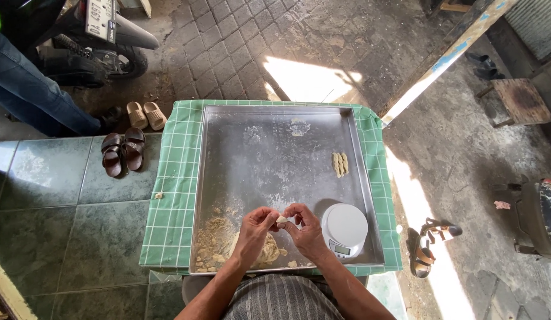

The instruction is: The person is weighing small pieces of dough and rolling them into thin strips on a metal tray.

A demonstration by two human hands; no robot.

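My left hand [256, 231] and my right hand [305, 228] meet over the near part of a large metal tray [275, 148], both pinching one small piece of dough [281, 220] between the fingertips. Under my left hand lies a bigger lump of dough [268, 249], partly hidden, with crumbly dough bits [213, 240] to its left. A small white kitchen scale [345, 229] stands on the tray just right of my right hand. Twisted dough strips [340, 164] lie near the tray's right rim.
The tray rests on a green checked cloth [169, 207] over a low table. Sandals [122, 151] and slippers [146, 115] lie on the floor at left, by a person's legs [32, 95] and a motorbike [92, 41]. A sandal [426, 246] lies at right, a wooden stool [521, 101] farther back.
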